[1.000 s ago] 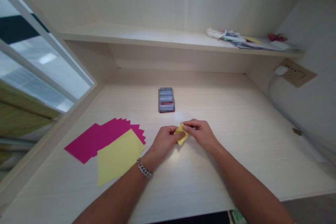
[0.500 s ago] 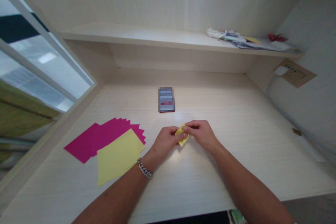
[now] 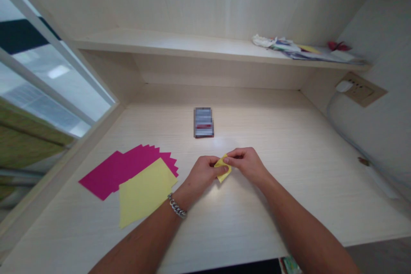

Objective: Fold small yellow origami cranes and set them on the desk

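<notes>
A small folded piece of yellow paper is held between my two hands, just above the desk. My left hand pinches its left side, with the thumb lying across the front. The upper right corner is pinched by my right hand, thumb and forefinger together. To the left of my hands, a yellow sheet lies partly over several overlapping magenta sheets. Behind my hands a small rectangular item with a blurred face lies flat on the desk.
The pale wooden desk has a raised shelf along its back, with papers at the right. A white plug sits in the wall socket, and its cable runs down the right side. A window is at the left.
The yellow paper has turned slightly in my fingers, and more of its lower part shows. My right thumb has shifted a little; both arms are nearly still.
</notes>
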`<state>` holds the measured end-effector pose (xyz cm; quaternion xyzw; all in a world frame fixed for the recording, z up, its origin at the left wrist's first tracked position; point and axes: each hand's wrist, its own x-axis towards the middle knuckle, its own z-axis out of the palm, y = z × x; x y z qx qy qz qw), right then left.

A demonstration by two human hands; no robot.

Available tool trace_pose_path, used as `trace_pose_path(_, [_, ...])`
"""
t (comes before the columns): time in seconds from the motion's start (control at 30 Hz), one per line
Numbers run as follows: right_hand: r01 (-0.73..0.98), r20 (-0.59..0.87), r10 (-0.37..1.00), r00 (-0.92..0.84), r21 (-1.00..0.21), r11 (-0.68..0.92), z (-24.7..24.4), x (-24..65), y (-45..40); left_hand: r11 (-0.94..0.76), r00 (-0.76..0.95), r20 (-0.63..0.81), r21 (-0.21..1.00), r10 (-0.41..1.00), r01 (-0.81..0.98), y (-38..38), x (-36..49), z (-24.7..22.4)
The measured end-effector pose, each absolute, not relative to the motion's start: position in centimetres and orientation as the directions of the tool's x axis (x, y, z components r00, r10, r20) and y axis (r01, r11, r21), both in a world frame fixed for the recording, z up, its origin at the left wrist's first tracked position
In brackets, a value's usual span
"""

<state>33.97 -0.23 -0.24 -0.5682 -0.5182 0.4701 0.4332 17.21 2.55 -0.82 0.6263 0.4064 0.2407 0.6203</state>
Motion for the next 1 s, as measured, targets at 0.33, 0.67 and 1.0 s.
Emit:
trace_pose_path(0.33, [0.069, -0.162, 0.984, 0.077, -0.983, -0.168, -0.27, 33.76, -0.30, 0.145, 0.567, -0.229, 0.971, 0.791, 0.190, 2.51, 17.30, -0.62])
trace_pose_path(0.67, [-0.032, -0.178, 0.982, 0.070, -0.984, -0.176, -0.21, 33.71, -0.35, 0.132, 0.597, -0.209, 0.976, 0.775, 0.170, 2.46, 17.31, -1.13])
trace_pose_path(1.0, [-0.068, -0.210, 0.975, 0.077, -0.976, -0.205, 0.15, 33.84, -0.48, 0.128, 0.632, -0.230, 0.971, 0.740, 0.204, 2.33, 17.06, -0.41])
